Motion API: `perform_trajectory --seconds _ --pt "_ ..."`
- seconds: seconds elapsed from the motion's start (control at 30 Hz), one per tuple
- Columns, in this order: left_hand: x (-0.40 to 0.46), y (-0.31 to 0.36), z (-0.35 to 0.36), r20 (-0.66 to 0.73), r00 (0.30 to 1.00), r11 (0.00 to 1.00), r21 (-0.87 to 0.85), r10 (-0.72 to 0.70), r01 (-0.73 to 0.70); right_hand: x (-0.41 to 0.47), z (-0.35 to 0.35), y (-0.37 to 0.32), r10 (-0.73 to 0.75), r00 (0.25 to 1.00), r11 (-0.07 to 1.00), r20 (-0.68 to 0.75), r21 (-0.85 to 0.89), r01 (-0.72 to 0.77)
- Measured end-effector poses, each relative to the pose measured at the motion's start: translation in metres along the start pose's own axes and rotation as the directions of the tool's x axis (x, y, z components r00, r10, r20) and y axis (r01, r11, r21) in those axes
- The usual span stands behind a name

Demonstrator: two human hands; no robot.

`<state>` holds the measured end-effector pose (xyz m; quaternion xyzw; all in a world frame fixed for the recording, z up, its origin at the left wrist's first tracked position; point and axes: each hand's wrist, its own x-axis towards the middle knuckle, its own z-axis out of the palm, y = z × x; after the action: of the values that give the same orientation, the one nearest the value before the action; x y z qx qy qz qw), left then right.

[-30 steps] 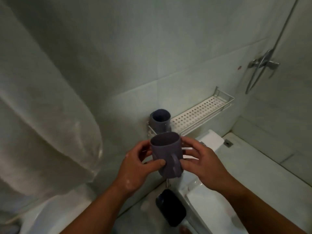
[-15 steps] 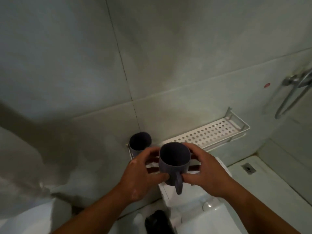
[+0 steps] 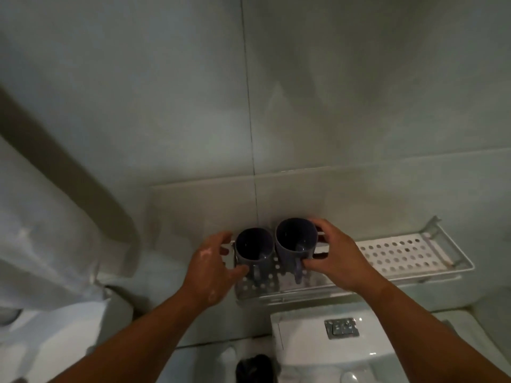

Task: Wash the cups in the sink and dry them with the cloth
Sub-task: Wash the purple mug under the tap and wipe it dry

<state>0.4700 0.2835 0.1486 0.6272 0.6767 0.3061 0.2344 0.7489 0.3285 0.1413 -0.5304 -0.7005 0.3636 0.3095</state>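
I note my right hand (image 3: 336, 254) gripping the right cup (image 3: 296, 241) on the shelf (image 3: 401, 252), my left hand (image 3: 213, 261) loosely cupped beside the left cup (image 3: 254, 248) (apparently steadying it).

2 dark purple cups (image 3: 254, 248) (image 3: 296, 239) stand upright, touching, on the perforated shelf (image 3: 401, 252).

Two cups on wall shelf (image 3: 401, 254), side by side: left cup (image 3: 253, 248), right cup (image 3: 296, 240). Left hand (image 3: 211, 268) beside left cup; right hand (image 3: 337, 258) around right cup. Toilet tank (image 3: 318, 344) below shelf.
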Motion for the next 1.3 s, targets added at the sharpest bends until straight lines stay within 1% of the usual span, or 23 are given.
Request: perform_trajectory --seconds 0.23,0.33,0.57,0.83,1.17,1.23,1.3 --pt "0.007 -0.002 0.007 0.057 0.998 1.000 -0.001 0.023 -0.023 0.009 0.010 0.018 0.006 1.000 0.999 0.026 -0.032 -0.005" --pt "0.009 0.000 0.008 0.076 0.997 0.999 -0.030 0.029 -0.027 0.008 0.013 0.020 0.002 1.000 1.000 0.015 -0.008 -0.002" --pt "0.006 -0.001 0.011 0.053 0.998 0.997 -0.071 0.032 -0.028 0.008 0.016 0.022 0.016 1.000 1.000 -0.013 -0.013 -0.016" --pt "0.008 0.000 0.008 0.100 0.994 0.998 -0.056 0.039 -0.034 0.006 0.017 0.025 0.058 0.998 0.997 0.005 0.059 -0.058" --pt "0.009 -0.006 0.010 0.123 0.991 0.999 -0.027 0.049 -0.046 0.002 0.009 0.020 0.096 0.994 0.994 0.053 0.037 -0.098" --pt "0.007 -0.011 0.008 0.132 0.990 0.999 -0.008 0.040 -0.039 -0.003 0.000 0.016 0.123 0.992 0.989 0.021 0.078 -0.125" --pt "0.002 -0.021 0.002 0.129 0.992 1.000 0.009 0.010 -0.011 -0.014 -0.011 0.004 0.127 0.991 0.991 -0.051 0.058 -0.124"
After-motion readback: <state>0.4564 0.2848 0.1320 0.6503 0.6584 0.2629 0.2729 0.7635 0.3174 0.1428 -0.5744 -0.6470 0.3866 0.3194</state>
